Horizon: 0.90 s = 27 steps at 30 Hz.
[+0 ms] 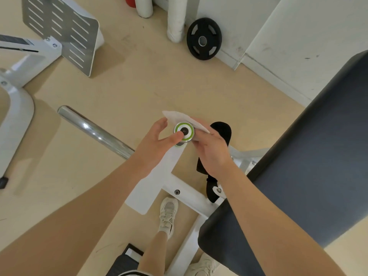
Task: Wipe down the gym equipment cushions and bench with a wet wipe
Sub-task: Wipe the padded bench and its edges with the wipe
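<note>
We note a beige floor [123,86] lying open across the centre of the frame, bounded by a white wall [298,32] at upper right, where a black weight plate [204,38] leans. A perforated footplate [61,28] sits upper left. A chrome bar [93,130] runs in from mid-left. The dark bench cushion [310,160] fills the right edge. At centre, the right hand [213,154] holds the wet wipe [185,118] against a green-ringed knob [184,131]; the left hand [157,140] is spread loosely, thumb touching the knob face.

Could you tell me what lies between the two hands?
In the head view, a round silver knob with a green ring sits between the left hand and right hand.
</note>
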{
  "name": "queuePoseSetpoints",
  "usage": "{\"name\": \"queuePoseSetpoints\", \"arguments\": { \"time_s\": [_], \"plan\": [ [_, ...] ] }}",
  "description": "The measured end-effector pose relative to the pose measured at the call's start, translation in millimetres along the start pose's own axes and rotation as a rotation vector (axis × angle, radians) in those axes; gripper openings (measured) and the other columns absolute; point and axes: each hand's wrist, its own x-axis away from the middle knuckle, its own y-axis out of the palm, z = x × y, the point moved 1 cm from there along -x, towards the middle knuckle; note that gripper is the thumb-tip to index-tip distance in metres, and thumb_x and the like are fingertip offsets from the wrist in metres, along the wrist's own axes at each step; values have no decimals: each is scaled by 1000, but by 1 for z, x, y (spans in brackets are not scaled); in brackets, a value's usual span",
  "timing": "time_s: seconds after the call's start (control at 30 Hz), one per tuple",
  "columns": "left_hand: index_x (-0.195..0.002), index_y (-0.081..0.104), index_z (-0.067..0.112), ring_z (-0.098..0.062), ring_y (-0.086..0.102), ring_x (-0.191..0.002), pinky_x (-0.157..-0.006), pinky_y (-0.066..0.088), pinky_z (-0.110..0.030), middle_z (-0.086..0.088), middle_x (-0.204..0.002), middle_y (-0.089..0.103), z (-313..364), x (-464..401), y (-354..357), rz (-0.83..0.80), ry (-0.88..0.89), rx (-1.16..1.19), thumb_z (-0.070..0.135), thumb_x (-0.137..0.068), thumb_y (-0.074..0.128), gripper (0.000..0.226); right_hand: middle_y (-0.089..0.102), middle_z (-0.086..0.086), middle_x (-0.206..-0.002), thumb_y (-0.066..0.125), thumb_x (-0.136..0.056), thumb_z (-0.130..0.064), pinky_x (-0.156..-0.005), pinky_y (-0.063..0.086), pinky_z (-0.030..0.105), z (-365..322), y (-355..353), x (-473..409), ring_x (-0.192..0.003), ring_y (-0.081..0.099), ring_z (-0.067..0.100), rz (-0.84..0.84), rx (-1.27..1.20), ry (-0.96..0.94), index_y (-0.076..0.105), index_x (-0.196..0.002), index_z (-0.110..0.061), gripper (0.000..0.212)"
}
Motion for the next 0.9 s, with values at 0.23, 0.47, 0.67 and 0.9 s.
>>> {"name": "queuePoseSetpoints", "arguments": {
  "time_s": [0.23,0.47,0.67,0.9],
  "plan": [
    [-141,27,32,-5,47,-115,-111,28,-34,15,-145,29,9,-3,-1,-47,-21,-30,20,-86,61,66,63,5,-120,42,-95,-5,-110,31,48,14,-8,-9,-119,52,20,-30,449,60,62,-118,-15,32],
    [-141,24,30,-7,54,-108,-85,42,-23,20,-120,51,4,-7,-6,23,-23,-104,42,-65,73,91,64,8,-105,40,-74,-5,-104,39,36,-25,-9,-27,-107,55,22,-176,370,131,63,-107,-5,40],
    [-124,46,25,-6,51,-97,-87,40,-25,14,-114,54,7,-12,-24,140,92,15,50,-77,43,53,71,-7,-95,37,-76,-11,-94,45,30,-33,0,-27,-103,61,16,-325,399,21,68,-93,-14,36],
    [-112,53,26,-9,54,-99,-83,40,-22,14,-107,58,-10,-11,-13,44,44,-45,39,-93,36,29,59,21,-120,40,-95,-4,-101,40,44,10,-23,8,-113,55,33,296,434,264,63,-94,-15,26]
  ]
}}
